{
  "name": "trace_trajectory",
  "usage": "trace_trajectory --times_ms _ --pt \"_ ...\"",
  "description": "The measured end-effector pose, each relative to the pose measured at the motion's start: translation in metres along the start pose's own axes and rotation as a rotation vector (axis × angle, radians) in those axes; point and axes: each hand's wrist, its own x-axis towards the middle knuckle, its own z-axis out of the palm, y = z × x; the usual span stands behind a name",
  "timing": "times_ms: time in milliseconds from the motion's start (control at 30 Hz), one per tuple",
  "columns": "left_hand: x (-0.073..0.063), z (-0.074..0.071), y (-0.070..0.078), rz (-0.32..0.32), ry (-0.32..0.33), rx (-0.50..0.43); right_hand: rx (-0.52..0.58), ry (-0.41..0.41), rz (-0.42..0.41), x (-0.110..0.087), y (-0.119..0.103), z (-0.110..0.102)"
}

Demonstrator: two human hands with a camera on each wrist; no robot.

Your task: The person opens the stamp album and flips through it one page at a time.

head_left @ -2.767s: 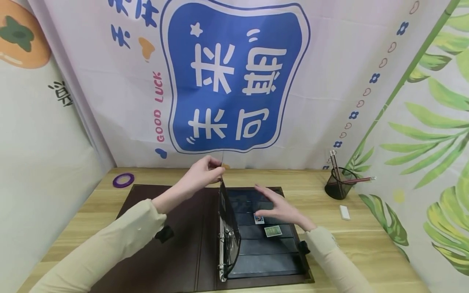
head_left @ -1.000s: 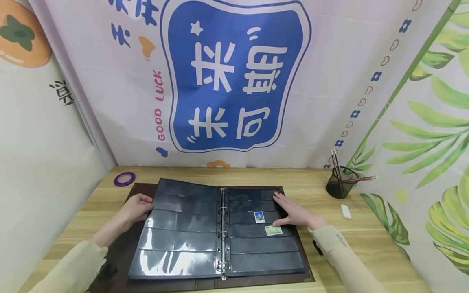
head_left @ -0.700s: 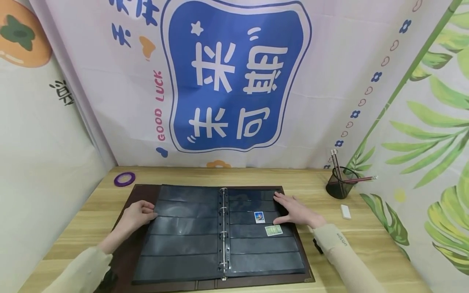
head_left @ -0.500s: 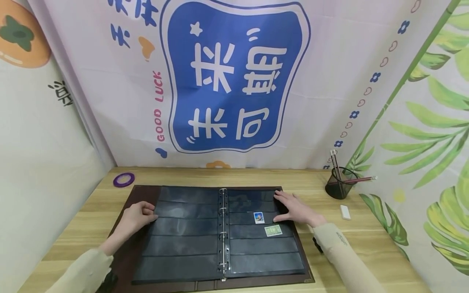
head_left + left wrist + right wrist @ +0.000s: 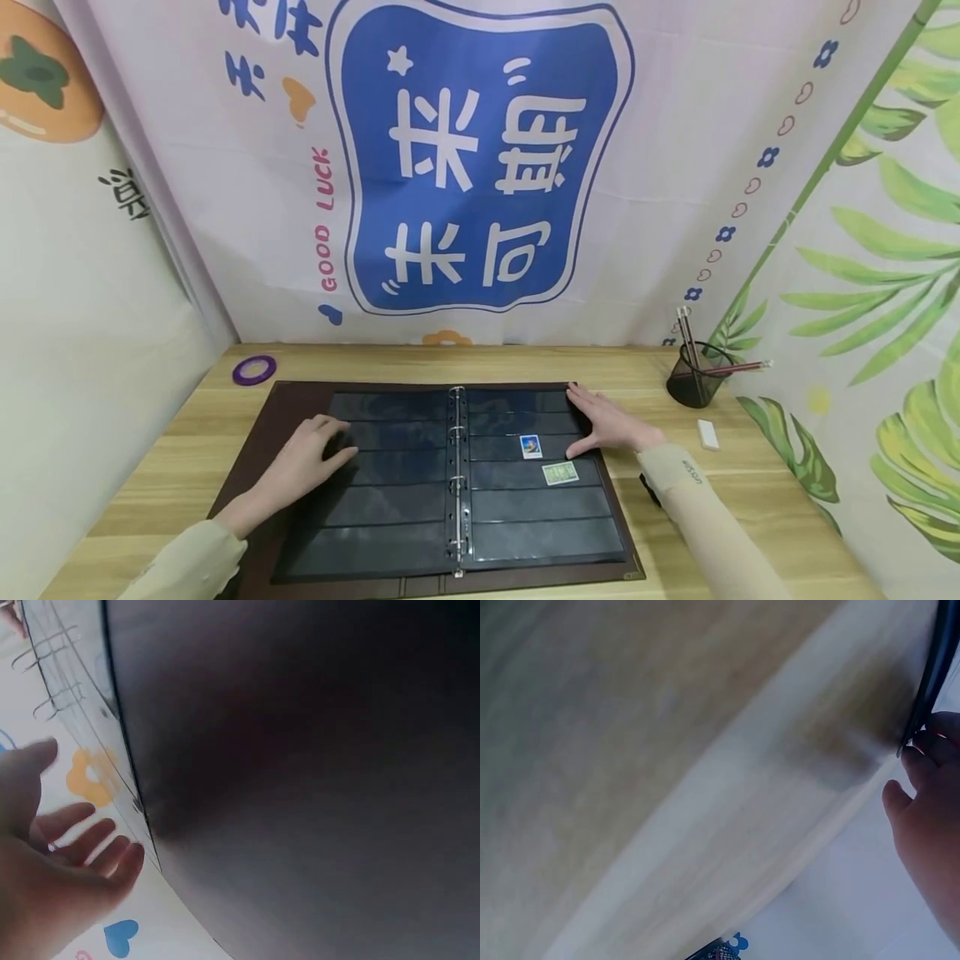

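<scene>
A ring-bound stamp album with a dark brown cover (image 5: 255,442) lies spread on the table. My left hand (image 5: 307,458) is over the outer part of its black left page (image 5: 390,504), thumb and fingers apart and holding nothing; the left wrist view shows the same hand (image 5: 67,855) with loosely bent fingers. At the outer edge of the black right page (image 5: 540,537) rests my right hand (image 5: 611,425), fingers spread along it. In the pockets of that page sit a blue stamp (image 5: 531,447) and a green stamp (image 5: 560,473). Metal rings (image 5: 457,482) join the pages in the middle.
A purple tape roll (image 5: 254,369) lies at the table's back left. On the right stand a black mesh pen cup (image 5: 688,385) with several pencils and, in front of it, a white eraser (image 5: 707,434). A printed curtain (image 5: 255,208) hangs behind the table.
My left hand has turned a black page from upright at the rings over to the left, let it go flat, and shifted right over it. My right hand has moved to the right page's outer edge.
</scene>
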Motion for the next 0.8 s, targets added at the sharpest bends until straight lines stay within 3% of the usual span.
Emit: trace_trajectory --times_ms 200,300,467,800 --pt "0.000 0.008 0.000 0.106 -0.192 0.001 0.007 -0.008 0.009 -0.001 -0.003 0.000" --pt "-0.001 0.012 -0.003 0.156 -0.253 0.009 0.010 -0.011 0.022 -0.002 -0.005 -0.001" --pt "-0.003 0.016 -0.004 0.212 -0.302 0.080 0.029 -0.007 0.032 -0.002 -0.007 0.000" --pt "-0.003 0.015 -0.002 0.214 -0.339 0.121 0.053 0.012 0.011 -0.003 -0.005 0.001"
